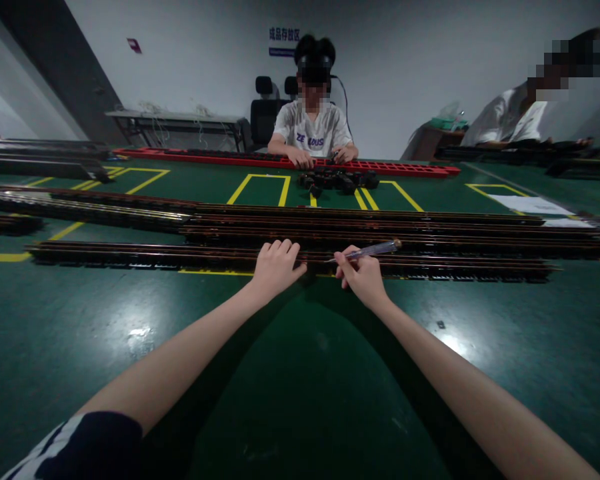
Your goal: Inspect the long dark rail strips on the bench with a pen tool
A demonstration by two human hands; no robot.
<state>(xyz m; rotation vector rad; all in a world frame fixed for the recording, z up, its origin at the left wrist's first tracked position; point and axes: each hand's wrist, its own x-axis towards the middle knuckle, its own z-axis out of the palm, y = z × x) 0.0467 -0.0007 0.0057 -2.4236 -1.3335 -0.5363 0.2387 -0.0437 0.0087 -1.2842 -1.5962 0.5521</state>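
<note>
Several long dark rails lie across the green table; the nearest rail [130, 255] runs left to right just in front of my hands. My left hand [276, 267] rests on that rail with its fingers curled over its near edge. My right hand [363, 275] is closed on a clear-handled screwdriver [375, 250], which lies almost level, its tip pointing left over the same rail.
More dark rails [330, 223] are stacked behind the nearest one. Across the table a person sits with both hands at a long red rail [405, 168], beside a heap of small black parts [337, 180]. Another person sits at the far right. Papers [530, 203] lie at right.
</note>
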